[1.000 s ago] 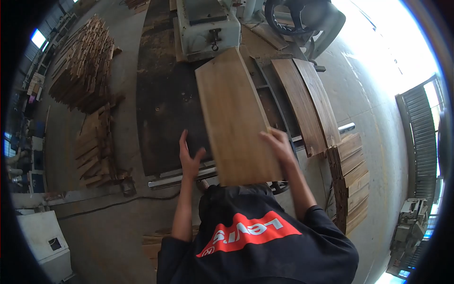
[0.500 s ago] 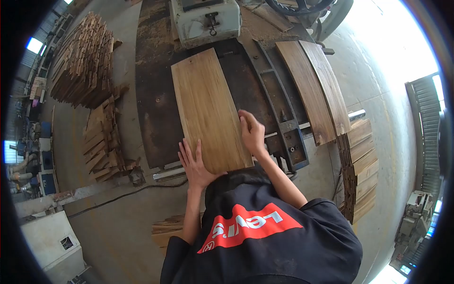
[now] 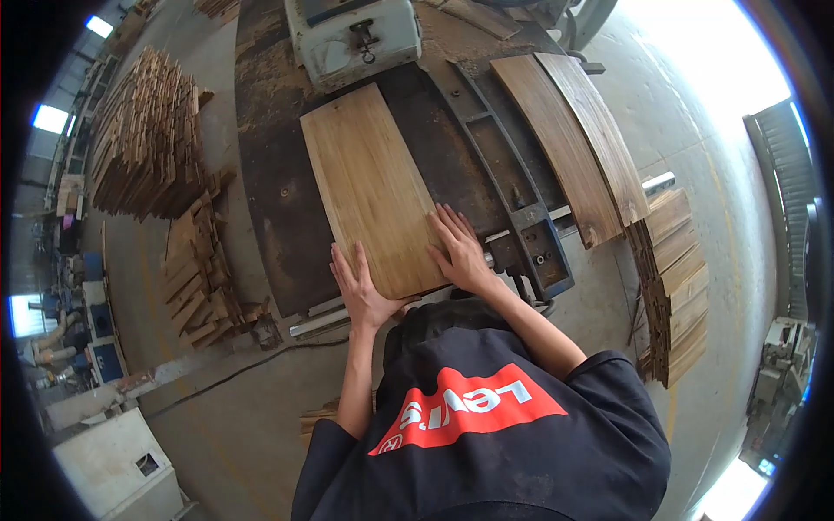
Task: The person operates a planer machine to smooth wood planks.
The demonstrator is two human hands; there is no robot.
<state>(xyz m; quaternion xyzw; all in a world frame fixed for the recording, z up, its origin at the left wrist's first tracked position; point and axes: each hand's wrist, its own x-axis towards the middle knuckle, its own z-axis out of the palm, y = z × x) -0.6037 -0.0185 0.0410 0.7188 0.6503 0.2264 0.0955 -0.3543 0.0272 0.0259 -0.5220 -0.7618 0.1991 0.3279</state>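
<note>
Head view: a person in a dark shirt leans over a dark machine table (image 3: 287, 217).
Left hand (image 3: 360, 291): flat and spread wide, fingers on the near left corner of the light board (image 3: 369, 187), gripping nothing.
Right hand (image 3: 460, 252): also flat, fingers splayed, pressing the board's near right edge.
Board: lies flat on the table under both palms, its far end just short of the pale green machine housing (image 3: 352, 39).
Beyond the right hand: a metal fence rail (image 3: 512, 187), then two darker boards (image 3: 573, 139) leaning side by side.
Right of those: a stack of planks (image 3: 678, 278).
Left of the left hand: loose wood offcuts (image 3: 195, 269) and a bigger heap (image 3: 143, 135) further off.
</note>
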